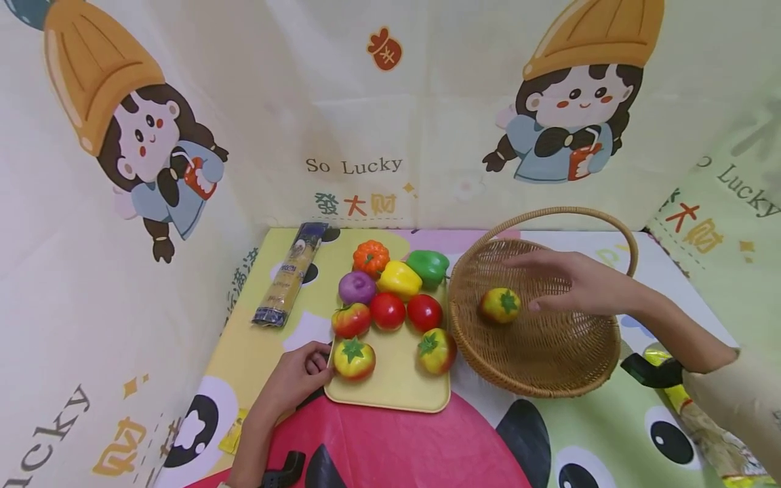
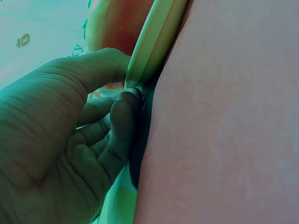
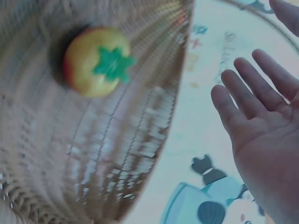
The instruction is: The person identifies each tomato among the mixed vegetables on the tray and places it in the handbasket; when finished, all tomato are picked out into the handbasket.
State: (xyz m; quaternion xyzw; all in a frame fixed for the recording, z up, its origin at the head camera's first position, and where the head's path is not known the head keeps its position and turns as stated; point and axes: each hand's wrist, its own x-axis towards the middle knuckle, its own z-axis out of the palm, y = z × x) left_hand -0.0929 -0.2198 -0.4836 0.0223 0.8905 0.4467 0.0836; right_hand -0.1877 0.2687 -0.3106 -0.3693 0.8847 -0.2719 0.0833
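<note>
My left hand [image 1: 300,377] pinches the left rim of a pale yellow tray [image 1: 396,398]; in the left wrist view, the thumb and a curled finger meet at the tray's edge [image 2: 152,44]. My right hand [image 1: 567,281] is over the wicker basket [image 1: 549,359], fingers extended and nothing in them. Inside the basket lies a yellow-red toy tomato [image 1: 500,306] with a green leaf top, apart from that hand. Two similar tomatoes [image 1: 354,359] [image 1: 436,351] sit at the tray's front, with two red tomatoes [image 1: 387,311] [image 1: 424,312] and a red-yellow one [image 1: 351,320] behind.
Farther back on the tray are a purple onion [image 1: 356,288], yellow pepper [image 1: 399,279], green pepper [image 1: 428,268] and orange pumpkin [image 1: 371,257]. A pasta packet [image 1: 290,274] lies to the left. The basket's handle [image 1: 567,211] arches behind my right hand; another packet [image 1: 714,427] is at right.
</note>
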